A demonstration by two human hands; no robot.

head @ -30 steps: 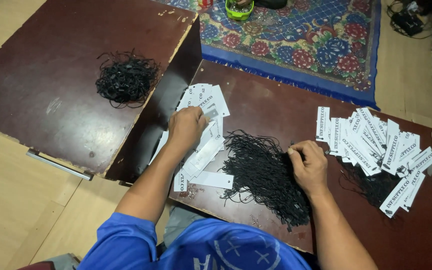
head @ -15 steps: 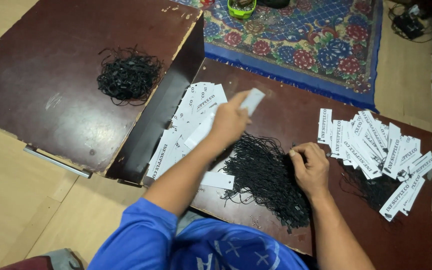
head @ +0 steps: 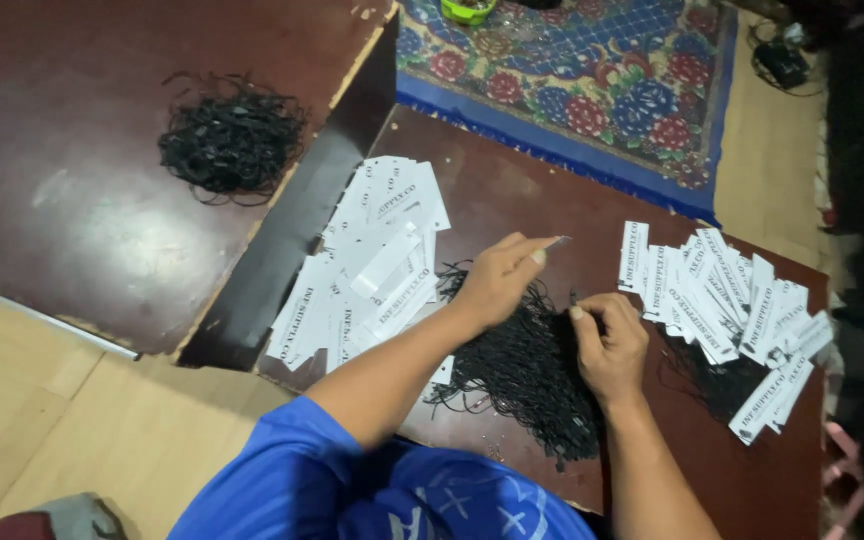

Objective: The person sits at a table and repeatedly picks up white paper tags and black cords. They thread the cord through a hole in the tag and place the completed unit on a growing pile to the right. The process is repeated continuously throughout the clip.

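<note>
Black strings (head: 527, 375): heap on tabletop (head: 512, 190) beneath both hands. Right hand (head: 607, 345) fingers pinch strands; left hand (head: 497, 280) fingers pinched narrow, apparently on a string end. White tags (head: 372, 260) lie left.

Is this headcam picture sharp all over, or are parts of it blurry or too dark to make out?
Head view: mostly sharp, the white tags and the black string pile read clearly; the left hand has a slightly smeared fingertip area, so whatever it pinches is hard to tell; the right hand is crisp; the far right edge falls into deep shadow; a soft sheen lies on the dark board.
</note>
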